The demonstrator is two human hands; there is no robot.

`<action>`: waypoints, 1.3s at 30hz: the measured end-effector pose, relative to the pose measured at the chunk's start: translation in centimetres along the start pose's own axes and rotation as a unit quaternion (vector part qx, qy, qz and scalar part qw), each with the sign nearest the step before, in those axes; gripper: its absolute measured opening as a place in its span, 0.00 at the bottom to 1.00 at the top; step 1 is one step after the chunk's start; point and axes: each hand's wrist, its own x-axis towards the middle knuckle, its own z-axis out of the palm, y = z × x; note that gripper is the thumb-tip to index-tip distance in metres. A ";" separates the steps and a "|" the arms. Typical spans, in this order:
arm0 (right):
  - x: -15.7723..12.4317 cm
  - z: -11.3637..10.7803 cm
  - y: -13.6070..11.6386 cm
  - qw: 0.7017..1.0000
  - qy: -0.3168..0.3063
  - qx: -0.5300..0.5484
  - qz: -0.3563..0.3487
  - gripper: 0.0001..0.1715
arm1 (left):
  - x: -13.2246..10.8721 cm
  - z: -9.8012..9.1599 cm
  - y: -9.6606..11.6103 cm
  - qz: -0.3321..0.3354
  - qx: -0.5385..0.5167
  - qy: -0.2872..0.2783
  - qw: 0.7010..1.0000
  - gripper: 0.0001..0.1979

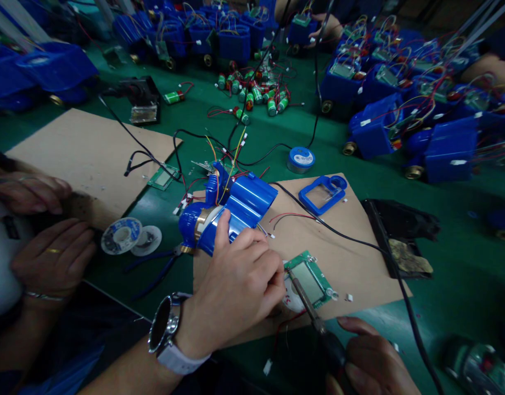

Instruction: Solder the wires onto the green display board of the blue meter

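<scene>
My right hand (371, 359) grips a soldering iron (308, 304) by its dark handle. The iron's tip meets the left edge of a green circuit board (320, 285) with a grey display. My left hand (244, 269), with a watch on the wrist, has its thumb and curled fingers pressed together beside that edge; what they pinch is hidden. Its index finger lies against a blue meter housing (252, 200) with a brass fitting and loose wires. Under the board a round white spool-like thing (292, 300) partly shows.
Cardboard (376, 274) lies under the work, with a blue frame (322, 195) on it. Nearby are a solder tin (301, 159), pliers (153, 269), spools (121, 236) and an iron stand (404, 241). Black cable crosses the table. Batteries (256, 93), blue housings and a co-worker's hands (55, 255) surround this.
</scene>
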 end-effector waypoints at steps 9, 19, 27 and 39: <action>-0.3 -0.1 0.1 1.000 -0.009 0.004 -0.012 0.17 | 0.1 -0.1 0.0 0.002 -0.002 0.003 1.000 0.08; -0.5 0.0 -0.2 1.000 0.002 -0.003 0.025 0.18 | 0.1 0.0 0.0 0.004 -0.002 0.003 1.000 0.08; -0.3 -0.2 -0.2 1.000 -0.002 -0.014 0.007 0.19 | 0.2 0.0 0.0 0.002 -0.003 -0.001 1.000 0.08; -1.1 -0.1 0.1 1.000 -0.009 0.000 0.022 0.18 | -0.1 0.0 -0.2 0.004 0.001 -0.002 1.000 0.08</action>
